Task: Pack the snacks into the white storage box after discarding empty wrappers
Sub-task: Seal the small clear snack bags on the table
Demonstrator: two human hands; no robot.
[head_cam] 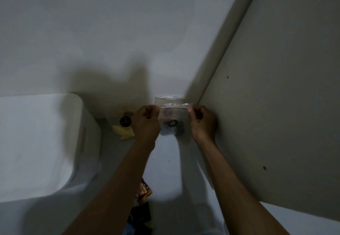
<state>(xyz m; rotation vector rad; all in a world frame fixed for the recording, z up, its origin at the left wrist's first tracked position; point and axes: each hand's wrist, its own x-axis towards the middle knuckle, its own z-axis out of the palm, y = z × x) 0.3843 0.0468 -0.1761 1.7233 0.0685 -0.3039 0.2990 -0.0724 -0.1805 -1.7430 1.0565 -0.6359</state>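
White storage box point(36, 142): it is sitting at my left, well apart from the bag I am holding; I am judging that a blind swing across could miss its rim or knock its near wall.

Side panel point(276, 106): it is standing just beside my right knuckles, so I am risking a bump that could jolt my grip.

Clear bag point(172, 119): I am holding it up between both hands, dark round snacks blurring inside it; the top edge looks sealed, though I cannot tell for sure. If it is gaping, I am risking a spill when I tilt it.

Left hand point(146, 122): I am pinching the bag's left top corner, fingers curled.

Right hand point(202, 122): I am pinching the right top corner; thin film could be slipping or tearing if I pull the corners apart.

Loose snacks: a dark round piece point(125, 121) and a yellow packet point(124, 132) are lying beyond my left wrist, where my forearm could be sweeping them.
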